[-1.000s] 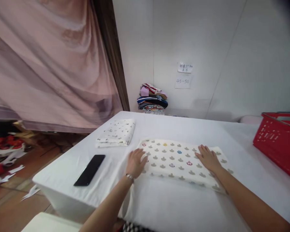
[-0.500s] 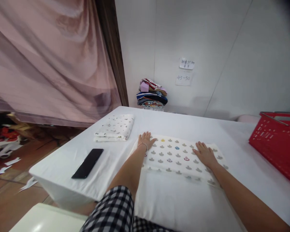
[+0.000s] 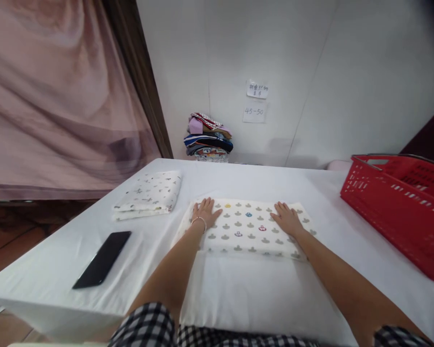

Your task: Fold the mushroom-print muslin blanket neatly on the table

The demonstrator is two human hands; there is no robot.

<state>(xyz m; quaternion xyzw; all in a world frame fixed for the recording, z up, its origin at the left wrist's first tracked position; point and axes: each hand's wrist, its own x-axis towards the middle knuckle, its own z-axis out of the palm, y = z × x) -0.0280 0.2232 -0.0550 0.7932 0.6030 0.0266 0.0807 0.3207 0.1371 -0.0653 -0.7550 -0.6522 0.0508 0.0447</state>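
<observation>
A white cloth (image 3: pixel 251 226) printed with grey motifs and a few coloured ones lies partly folded on the table, its printed band at the far side and a plain white part toward me. My left hand (image 3: pixel 206 213) rests flat on the left end of the printed band, fingers spread, a bracelet at the wrist. Toward the band's right end, my right hand (image 3: pixel 287 219) presses flat with its fingers apart. Neither hand grips anything. The cloth under both palms is hidden.
A folded patterned cloth (image 3: pixel 150 193) and a black phone (image 3: pixel 103 259) lie at the left of the white table (image 3: pixel 275 178). A red plastic basket (image 3: pixel 394 207) stands at the right. Behind the far edge is a stack of folded fabrics (image 3: pixel 208 140) by the wall.
The view has turned to the right, so more of the red basket shows. Both hands stay flat on the printed cloth, which looks much the same.
</observation>
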